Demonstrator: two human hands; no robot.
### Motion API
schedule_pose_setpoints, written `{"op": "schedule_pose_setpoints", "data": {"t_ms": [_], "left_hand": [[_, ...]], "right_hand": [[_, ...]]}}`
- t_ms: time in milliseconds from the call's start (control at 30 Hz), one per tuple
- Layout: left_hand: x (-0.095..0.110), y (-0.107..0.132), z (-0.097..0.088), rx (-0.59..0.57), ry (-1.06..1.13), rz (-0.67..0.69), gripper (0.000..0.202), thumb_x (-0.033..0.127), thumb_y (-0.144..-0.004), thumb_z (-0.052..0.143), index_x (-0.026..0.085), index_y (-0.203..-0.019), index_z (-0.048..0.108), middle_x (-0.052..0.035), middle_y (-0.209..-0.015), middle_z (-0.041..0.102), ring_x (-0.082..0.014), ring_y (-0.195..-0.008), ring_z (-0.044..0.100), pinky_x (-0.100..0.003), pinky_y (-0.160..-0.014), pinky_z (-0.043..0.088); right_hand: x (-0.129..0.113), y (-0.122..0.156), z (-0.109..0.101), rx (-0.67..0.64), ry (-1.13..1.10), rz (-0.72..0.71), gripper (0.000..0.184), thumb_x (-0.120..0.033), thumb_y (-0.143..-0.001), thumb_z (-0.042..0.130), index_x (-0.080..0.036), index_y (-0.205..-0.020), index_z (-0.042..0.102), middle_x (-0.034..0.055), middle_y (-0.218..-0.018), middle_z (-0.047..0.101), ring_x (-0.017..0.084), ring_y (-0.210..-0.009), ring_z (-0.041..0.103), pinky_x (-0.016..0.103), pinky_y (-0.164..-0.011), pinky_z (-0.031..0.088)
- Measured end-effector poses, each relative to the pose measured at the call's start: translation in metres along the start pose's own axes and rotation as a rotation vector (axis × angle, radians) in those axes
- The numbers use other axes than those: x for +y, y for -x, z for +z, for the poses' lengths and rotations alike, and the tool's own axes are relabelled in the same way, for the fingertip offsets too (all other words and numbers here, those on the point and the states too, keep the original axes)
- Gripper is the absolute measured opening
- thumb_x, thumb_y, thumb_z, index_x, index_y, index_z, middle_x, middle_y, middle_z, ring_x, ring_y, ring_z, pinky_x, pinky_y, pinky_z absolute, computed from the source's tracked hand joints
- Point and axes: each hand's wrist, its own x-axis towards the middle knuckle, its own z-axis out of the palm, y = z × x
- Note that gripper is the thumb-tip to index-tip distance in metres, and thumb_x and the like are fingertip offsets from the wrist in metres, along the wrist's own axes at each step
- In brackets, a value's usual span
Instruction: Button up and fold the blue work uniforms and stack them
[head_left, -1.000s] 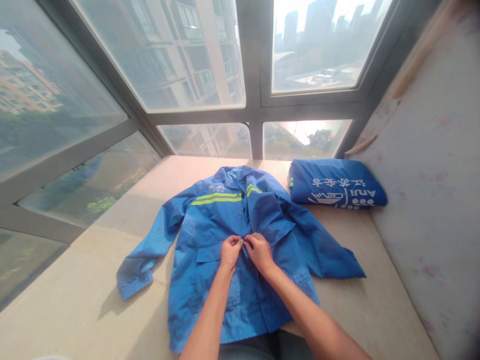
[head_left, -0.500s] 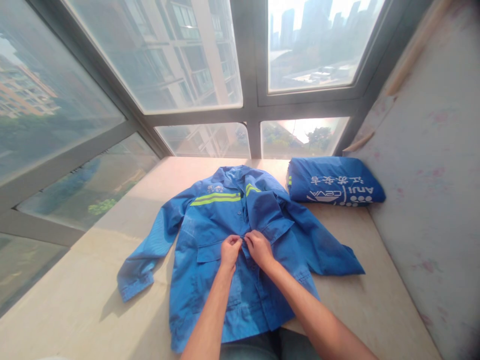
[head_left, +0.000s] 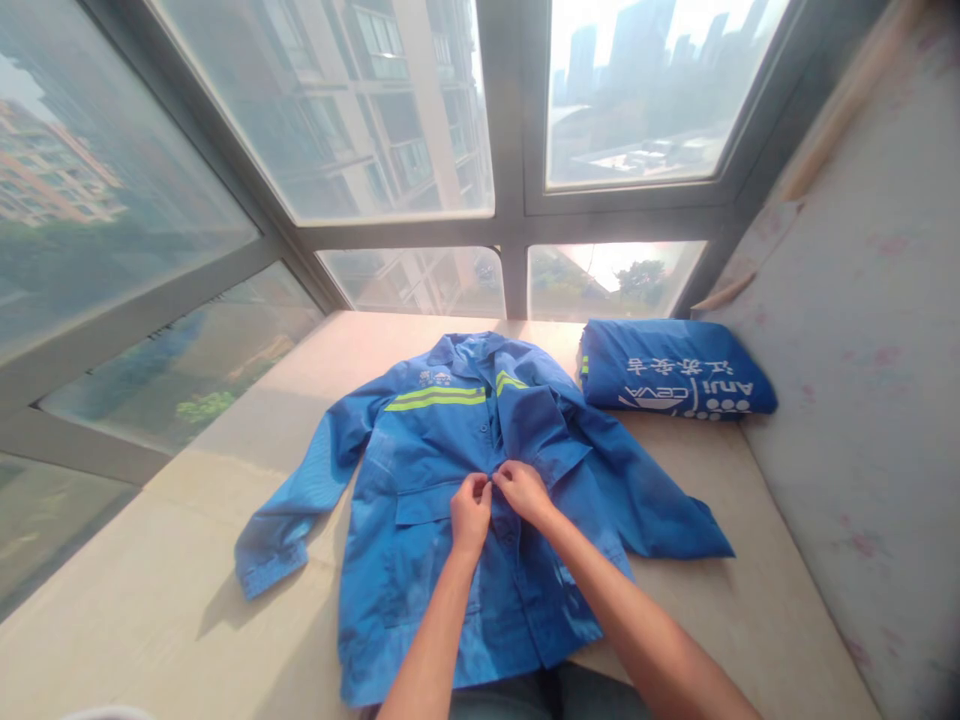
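A blue work jacket point(head_left: 420, 465) with yellow-green reflective stripes lies spread front side up, collar away from me and sleeves out to both sides. At the middle of its front opening, my left hand point(head_left: 472, 505) pinches the jacket's edge. Close beside it, almost touching, my right hand point(head_left: 521, 490) pinches the other edge with bent fingers. The fingertips hide whatever small part lies between them. One button point(head_left: 484, 428) shows above my hands on the placket. The right-hand front panel is rumpled, with its pocket flap lifted.
A folded blue garment point(head_left: 675, 365) with white lettering lies at the back right, against the patterned wall point(head_left: 862, 400). Framed windows point(head_left: 409, 235) border the pale tabletop point(head_left: 187, 530) at the back and left. A white rounded rim point(head_left: 109, 713) peeks in at the bottom left.
My fingertips have come slightly closer together at the jacket's front opening. The whole view has shifted a little; the jacket and folded garment lie as before.
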Motion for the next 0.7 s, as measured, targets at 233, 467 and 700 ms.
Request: {"op": "schedule_pose_setpoints", "data": {"t_ms": [233,467,700], "left_hand": [[0.016,0.002,-0.008,-0.05,-0.358,0.065,0.006,0.021,-0.083,0.059,0.022,-0.084,0.065,-0.0087,-0.081,0.068,-0.0238,-0.077,0.065,-0.034,-0.077,0.046],[0.02,-0.013,-0.014,-0.112,-0.466,0.306,0.037,0.009,-0.079,0.052,0.02,-0.112,0.065,-0.0145,-0.116,0.064,-0.0285,-0.112,0.057,-0.043,-0.098,0.045],[0.01,-0.007,-0.008,-0.128,-0.447,0.39,0.041,0.008,-0.084,0.046,0.017,-0.119,0.063,-0.0134,-0.119,0.064,-0.0267,-0.115,0.057,-0.046,-0.105,0.045]], "right_hand": [[-0.021,-0.001,-0.016,0.082,0.108,-0.125,0.023,-0.02,-0.094,0.048,-0.021,-0.088,0.071,0.0074,-0.091,0.072,0.017,-0.083,0.066,0.024,-0.074,0.044],[-0.041,-0.061,-0.028,-0.022,0.272,-0.331,0.025,-0.013,-0.09,0.052,-0.024,-0.103,0.071,0.0069,-0.103,0.07,0.018,-0.099,0.063,0.024,-0.086,0.045],[0.023,-0.076,-0.057,0.082,0.423,-0.054,0.027,-0.009,-0.092,0.044,-0.014,-0.101,0.069,0.0165,-0.106,0.066,0.025,-0.101,0.061,0.03,-0.079,0.046]]}}
